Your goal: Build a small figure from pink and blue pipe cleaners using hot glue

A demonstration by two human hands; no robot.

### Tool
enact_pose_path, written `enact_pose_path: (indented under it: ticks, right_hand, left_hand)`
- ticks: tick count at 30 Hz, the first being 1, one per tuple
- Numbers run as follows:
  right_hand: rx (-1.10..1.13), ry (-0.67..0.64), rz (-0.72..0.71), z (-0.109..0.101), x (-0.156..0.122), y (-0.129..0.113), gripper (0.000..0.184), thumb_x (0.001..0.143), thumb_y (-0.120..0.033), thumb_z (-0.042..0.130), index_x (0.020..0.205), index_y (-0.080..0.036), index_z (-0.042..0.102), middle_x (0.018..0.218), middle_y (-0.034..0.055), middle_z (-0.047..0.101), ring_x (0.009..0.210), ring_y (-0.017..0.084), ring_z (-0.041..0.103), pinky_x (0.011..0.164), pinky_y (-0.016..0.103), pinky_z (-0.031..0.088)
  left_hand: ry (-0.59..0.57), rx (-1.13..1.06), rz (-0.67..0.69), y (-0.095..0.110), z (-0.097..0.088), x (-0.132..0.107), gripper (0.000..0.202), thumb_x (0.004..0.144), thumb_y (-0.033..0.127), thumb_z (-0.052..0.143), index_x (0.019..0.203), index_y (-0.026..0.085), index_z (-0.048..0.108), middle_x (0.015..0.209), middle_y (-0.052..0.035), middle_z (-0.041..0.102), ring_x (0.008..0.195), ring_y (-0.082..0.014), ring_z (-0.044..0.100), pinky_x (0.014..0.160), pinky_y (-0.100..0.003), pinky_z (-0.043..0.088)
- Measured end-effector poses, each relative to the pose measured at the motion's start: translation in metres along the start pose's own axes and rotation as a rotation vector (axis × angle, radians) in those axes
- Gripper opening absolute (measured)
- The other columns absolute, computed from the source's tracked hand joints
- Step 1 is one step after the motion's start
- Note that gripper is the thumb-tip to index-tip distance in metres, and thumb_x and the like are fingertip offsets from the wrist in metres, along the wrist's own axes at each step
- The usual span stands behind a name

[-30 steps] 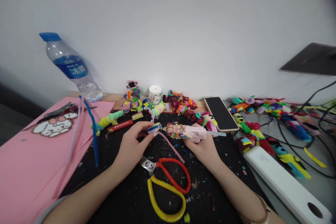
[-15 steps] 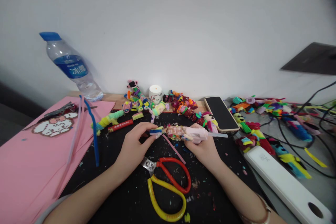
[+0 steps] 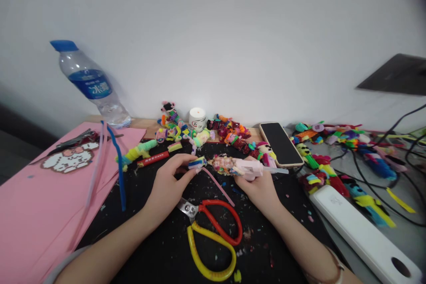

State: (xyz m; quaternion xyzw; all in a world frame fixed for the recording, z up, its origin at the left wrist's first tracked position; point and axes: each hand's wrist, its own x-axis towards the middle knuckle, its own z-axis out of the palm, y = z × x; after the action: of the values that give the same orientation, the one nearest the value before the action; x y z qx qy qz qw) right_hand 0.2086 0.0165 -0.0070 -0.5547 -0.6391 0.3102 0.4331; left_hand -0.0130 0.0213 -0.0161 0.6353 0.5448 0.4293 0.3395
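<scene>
a small striped piece (image 3: 197, 163) in blue, white and yellow is at the middle of the scene, above the black mat (image 3: 143, 239); the left hand (image 3: 168, 184) holds it by its left end, thumb and forefinger pinched narrow; the right hand (image 3: 258, 188) is wrapped around a pink glue gun (image 3: 248, 169), its fingers largely hidden behind the body, so i cannot tell whether any presses the trigger; the gun's crusted front end points left, just beside the piece; whether they touch is too small to tell; a clear glue stick (image 3: 278, 171) juts from the back, to the right; to do this well, i would keep the pinch well left of the nozzle, hold both wrists steady, and squeeze lightly so that little glue comes out; a thin pink strip (image 3: 218, 186) slants close below the nozzle, and could catch a drip; nearer lie scissors (image 3: 190, 210) with red and yellow handles; farther off, a red packet (image 3: 153, 159) lies left and a phone (image 3: 281, 144) right.
</scene>
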Motion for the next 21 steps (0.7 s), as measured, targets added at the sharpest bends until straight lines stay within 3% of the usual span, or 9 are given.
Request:
enact_pose_path:
  ticks: [6,12,21]
  right_hand:
    - [-0.012,-0.025,-0.014,0.0010,-0.0009,-0.0013,0.011,0.064,-0.015,0.054,0.066,-0.019,0.043,0.057,-0.0058,0.042,0.052,0.010,0.039,0.048,0.022,0.030]
    - [0.000,-0.051,-0.047,0.0017,-0.0028,-0.0011,0.013,0.065,-0.015,0.054,0.066,-0.020,0.042,0.057,-0.0059,0.043,0.053,0.010,0.040,0.049,0.022,0.031]
    - [-0.029,0.014,-0.010,-0.0004,-0.0017,-0.0021,0.012,0.063,-0.014,0.055,0.065,-0.020,0.045,0.058,-0.0048,0.045,0.053,0.011,0.042,0.049,0.022,0.033]
  left_hand:
    - [-0.002,-0.007,-0.027,-0.0010,-0.0003,0.0003,0.020,0.079,0.027,0.062,0.097,0.022,0.063,0.098,-0.0031,0.065,0.087,-0.0177,0.062,0.078,-0.030,0.050]
    - [-0.032,0.045,0.034,0.0006,-0.0001,-0.0011,0.016,0.079,0.026,0.061,0.095,0.022,0.064,0.101,-0.0039,0.065,0.091,-0.0191,0.061,0.078,-0.032,0.051]
    - [-0.038,0.041,0.041,0.0023,0.0005,-0.0006,0.016,0.079,0.028,0.061,0.093,0.021,0.065,0.099,-0.0048,0.066,0.088,-0.0197,0.063,0.076,-0.033,0.053]
